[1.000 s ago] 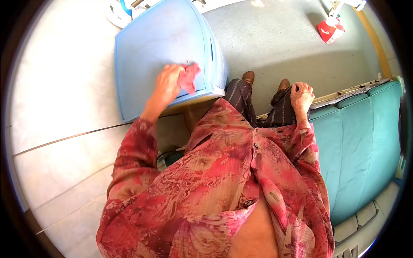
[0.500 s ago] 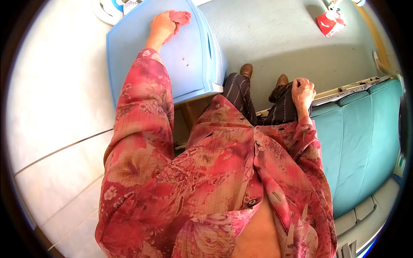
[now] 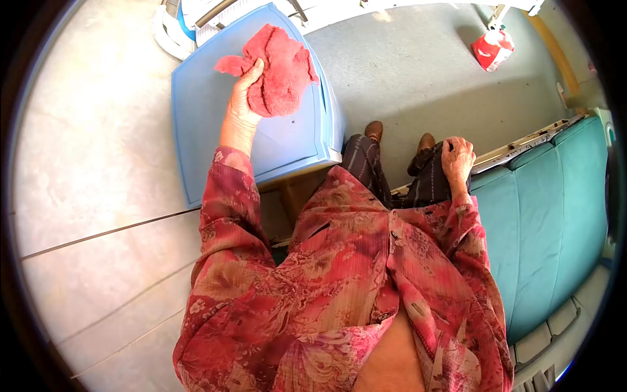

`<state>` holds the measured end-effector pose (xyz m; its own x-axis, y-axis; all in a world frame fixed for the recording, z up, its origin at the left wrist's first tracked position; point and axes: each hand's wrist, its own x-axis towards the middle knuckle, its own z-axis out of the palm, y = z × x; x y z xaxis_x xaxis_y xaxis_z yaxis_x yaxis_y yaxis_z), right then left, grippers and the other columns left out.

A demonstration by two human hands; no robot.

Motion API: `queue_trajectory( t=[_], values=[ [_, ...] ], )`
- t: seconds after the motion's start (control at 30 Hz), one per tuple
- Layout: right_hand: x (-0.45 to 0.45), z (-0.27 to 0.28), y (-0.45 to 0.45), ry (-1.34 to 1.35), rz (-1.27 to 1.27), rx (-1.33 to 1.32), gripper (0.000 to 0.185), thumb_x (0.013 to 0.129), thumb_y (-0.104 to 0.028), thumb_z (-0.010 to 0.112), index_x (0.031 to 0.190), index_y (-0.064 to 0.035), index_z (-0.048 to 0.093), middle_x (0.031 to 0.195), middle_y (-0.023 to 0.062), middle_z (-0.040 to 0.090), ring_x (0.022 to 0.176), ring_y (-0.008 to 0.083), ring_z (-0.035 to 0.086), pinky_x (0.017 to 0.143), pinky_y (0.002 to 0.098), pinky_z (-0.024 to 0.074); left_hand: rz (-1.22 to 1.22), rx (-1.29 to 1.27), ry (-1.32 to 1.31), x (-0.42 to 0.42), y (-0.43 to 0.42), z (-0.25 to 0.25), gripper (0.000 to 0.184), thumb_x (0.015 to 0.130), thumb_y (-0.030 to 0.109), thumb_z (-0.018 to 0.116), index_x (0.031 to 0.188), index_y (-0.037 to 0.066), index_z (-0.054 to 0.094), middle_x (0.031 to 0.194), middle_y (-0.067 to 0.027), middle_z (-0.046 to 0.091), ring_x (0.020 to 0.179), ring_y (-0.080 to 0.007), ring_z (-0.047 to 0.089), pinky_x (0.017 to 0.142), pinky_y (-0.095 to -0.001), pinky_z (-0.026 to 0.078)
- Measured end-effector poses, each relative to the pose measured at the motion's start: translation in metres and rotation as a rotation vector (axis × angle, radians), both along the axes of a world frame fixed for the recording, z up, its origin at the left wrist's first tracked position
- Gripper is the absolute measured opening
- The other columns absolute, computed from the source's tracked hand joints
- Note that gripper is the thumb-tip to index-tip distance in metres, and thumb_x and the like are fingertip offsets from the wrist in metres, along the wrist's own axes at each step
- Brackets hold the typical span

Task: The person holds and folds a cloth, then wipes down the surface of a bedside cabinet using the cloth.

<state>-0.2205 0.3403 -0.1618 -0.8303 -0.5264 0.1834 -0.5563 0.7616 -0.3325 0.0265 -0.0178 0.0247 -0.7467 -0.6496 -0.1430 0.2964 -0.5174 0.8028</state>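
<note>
Fingers of the left hand [image 3: 244, 98], mostly hidden, grip a red cloth [image 3: 281, 77]; cannot tell for the right hand [image 3: 458, 159]; blue top [image 3: 204, 114] has room leftward

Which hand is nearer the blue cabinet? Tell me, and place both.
Left. The left hand is over the blue cabinet's top, holding a pink cloth; the right hand rests on the right leg, off to the cabinet's right.

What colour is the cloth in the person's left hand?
The cloth is pinkish red; it shows best in the head view.
</note>
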Motion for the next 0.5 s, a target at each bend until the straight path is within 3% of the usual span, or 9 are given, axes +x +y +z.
queue_trajectory(
  t=[0.23, 0.3, 0.33, 0.37, 0.43, 0.47, 0.5],
  values=[
    [0.0, 0.001, -0.001, -0.009, -0.001, 0.05, 0.014, 0.083, -0.022, 0.056, 0.088, -0.0134, 0.067, 0.098, 0.0019, 0.065, 0.104, 0.0257, 0.055, 0.087, 0.0428, 0.0411, -0.006, -0.05, -0.102, 0.018, -0.009, 0.001, 0.045, 0.087, 0.019, 0.066, 0.126, 0.004, 0.049, 0.12, -0.0072, 0.059, 0.108, -0.0231, 0.058, 0.097, -0.0388, 0.046],
    [0.0, 0.003, 0.0, -0.014, 0.0, 0.046, 0.015, 0.084, -0.022, 0.056, 0.088, -0.0134, 0.067, 0.099, 0.0018, 0.065, 0.105, 0.0255, 0.054, 0.088, 0.0425, 0.0408, 0.099, -0.447, -0.387, 0.028, -0.023, -0.005, 0.032, 0.088, 0.017, 0.064, 0.117, 0.005, 0.056, 0.116, -0.0049, 0.061, 0.102, -0.0218, 0.061, 0.091, -0.0365, 0.048],
    [0.001, 0.003, 0.0, -0.019, -0.002, 0.049, 0.015, 0.084, -0.022, 0.056, 0.088, -0.0134, 0.067, 0.099, 0.0018, 0.065, 0.105, 0.0255, 0.054, 0.088, 0.0425, 0.0408, 0.115, -0.73, -0.634, 0.032, -0.033, -0.012, 0.023, 0.085, 0.015, 0.066, 0.105, 0.005, 0.06, 0.111, -0.0071, 0.063, 0.095, -0.0261, 0.064, 0.084, -0.0358, 0.05],
    [0.001, 0.003, 0.0, -0.015, -0.001, 0.046, 0.015, 0.084, -0.022, 0.056, 0.089, -0.0136, 0.067, 0.099, 0.0018, 0.065, 0.105, 0.0254, 0.054, 0.088, 0.0425, 0.0408, 0.111, -0.729, -0.638, 0.041, -0.04, -0.028, 0.023, 0.085, 0.015, 0.066, 0.105, 0.005, 0.06, 0.111, -0.0071, 0.063, 0.095, -0.0261, 0.064, 0.084, -0.0358, 0.05],
    [0.0, 0.002, 0.0, -0.012, -0.002, 0.042, 0.015, 0.084, -0.023, 0.057, 0.089, -0.0137, 0.067, 0.099, 0.0018, 0.065, 0.105, 0.0253, 0.054, 0.088, 0.0424, 0.0408, -0.024, -1.361, -1.052, 0.05, -0.044, -0.051, 0.022, 0.078, 0.004, 0.064, 0.1, 0.003, 0.061, 0.108, -0.0133, 0.063, 0.096, -0.0314, 0.061, 0.082, -0.036, 0.049],
    [0.0, 0.001, 0.0, -0.007, 0.005, 0.03, 0.015, 0.084, -0.023, 0.057, 0.088, -0.0137, 0.067, 0.099, 0.0017, 0.065, 0.105, 0.0253, 0.054, 0.087, 0.0424, 0.0408, 0.082, -1.712, -0.874, 0.057, -0.03, -0.058, 0.034, 0.068, -0.004, 0.057, 0.101, 0.001, 0.061, 0.105, -0.0173, 0.061, 0.1, -0.0349, 0.057, 0.085, -0.0365, 0.048],
    [0.0, 0.0, 0.0, -0.001, 0.012, 0.02, 0.014, 0.084, -0.023, 0.057, 0.088, -0.0138, 0.067, 0.099, 0.0016, 0.065, 0.105, 0.0253, 0.055, 0.087, 0.0424, 0.0408, 0.078, -1.713, -0.873, 0.056, -0.016, -0.05, 0.034, 0.068, -0.004, 0.057, 0.101, 0.001, 0.061, 0.105, -0.0173, 0.061, 0.1, -0.0349, 0.057, 0.085, -0.0365, 0.048]
  ],
)
